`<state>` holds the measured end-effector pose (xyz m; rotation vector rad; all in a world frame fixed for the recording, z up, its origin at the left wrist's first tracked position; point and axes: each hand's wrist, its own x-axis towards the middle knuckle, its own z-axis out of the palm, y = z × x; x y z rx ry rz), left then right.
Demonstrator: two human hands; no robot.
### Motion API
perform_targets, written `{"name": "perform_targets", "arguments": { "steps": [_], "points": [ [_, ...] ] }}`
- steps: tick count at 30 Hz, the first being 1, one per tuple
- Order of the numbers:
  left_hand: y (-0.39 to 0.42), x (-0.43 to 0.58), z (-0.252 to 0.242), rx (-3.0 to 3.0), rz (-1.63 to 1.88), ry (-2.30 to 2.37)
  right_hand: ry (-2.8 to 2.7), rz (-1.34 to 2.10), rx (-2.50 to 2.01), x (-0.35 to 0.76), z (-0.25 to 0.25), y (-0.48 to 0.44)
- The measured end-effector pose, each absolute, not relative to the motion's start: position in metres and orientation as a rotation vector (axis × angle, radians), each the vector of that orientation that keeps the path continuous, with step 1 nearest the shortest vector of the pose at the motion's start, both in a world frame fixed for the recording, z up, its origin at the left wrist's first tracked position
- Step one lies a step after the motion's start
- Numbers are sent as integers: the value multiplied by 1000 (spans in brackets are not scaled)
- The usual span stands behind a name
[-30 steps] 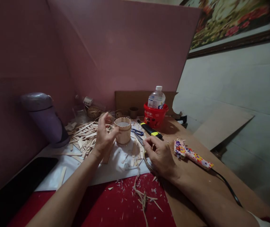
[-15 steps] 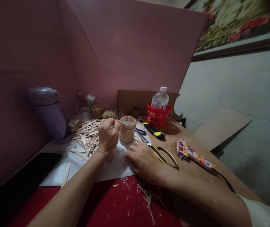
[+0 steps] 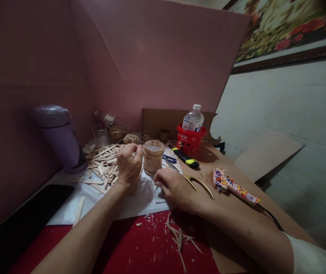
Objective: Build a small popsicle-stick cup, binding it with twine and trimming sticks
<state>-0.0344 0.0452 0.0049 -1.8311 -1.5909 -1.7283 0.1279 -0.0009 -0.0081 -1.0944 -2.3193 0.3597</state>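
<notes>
A small round cup faced with wooden craft sticks (image 3: 153, 160), its rim scalloped, stands upright on the white sheet (image 3: 148, 205). Just left of it my left hand (image 3: 129, 163) is closed in a fist; whatever its fingers hold is hidden. A strip of wood shows partly beneath that hand. My right hand (image 3: 173, 186) is low over the sheet in front of the cup, fingers curled and pinched together, and I cannot make out what is in them. Gold-handled scissors (image 3: 208, 190) lie partly behind the right hand. A heap of craft sticks (image 3: 106, 161) spreads left of the left hand.
A purple tumbler (image 3: 63, 140) and a black phone-like slab (image 3: 45, 205) are at left. Behind stand twine balls (image 3: 116, 133) and a red bucket (image 3: 190, 139) holding a plastic bottle (image 3: 194, 120). A yellow-black utility knife (image 3: 186, 156) and flower-patterned glue gun (image 3: 234, 186) lie right.
My right hand has shifted slightly right, its fingers more curled, uncovering part of the sheet and covering more of the scissors. My left hand has moved slightly left. The cup stands as before.
</notes>
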Motion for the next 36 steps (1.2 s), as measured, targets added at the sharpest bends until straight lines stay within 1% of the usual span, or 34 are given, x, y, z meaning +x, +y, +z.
{"name": "perform_targets", "arguments": {
  "steps": [3,5,7,9,12,14,16,19,22,27,36],
  "points": [
    [41,-32,6,-1832,-1784,-1572,-1933,882,-1122,134,-3,5],
    [34,-27,9,-1849,-1822,-1548,-1684,1166,-1109,138,1,8],
    [24,-19,12,-1924,-1848,-1520,-1475,1352,-1080,142,5,10],
    [14,-11,14,-2120,-1888,-1524,-1332,1441,-1056,145,9,12],
    [4,1,14,-2406,-1947,-1606,-1244,1480,-1031,148,13,15],
    [4,6,11,-2535,-1917,-1728,-1232,1470,-1018,150,14,16],
    [7,9,7,-2590,-1855,-1829,-1219,1448,-1015,150,13,17],
    [12,10,0,-2629,-1829,-1847,-1216,1411,-1015,150,9,18],
    [13,12,-2,-2699,-1850,-1869,-1226,1360,-1012,150,6,16],
    [11,15,2,-2844,-1900,-2039,-1221,1280,-1017,150,2,13],
    [11,15,3,-2981,-1952,-2124,-1252,1247,-1015,151,-3,13]
  ]
}}
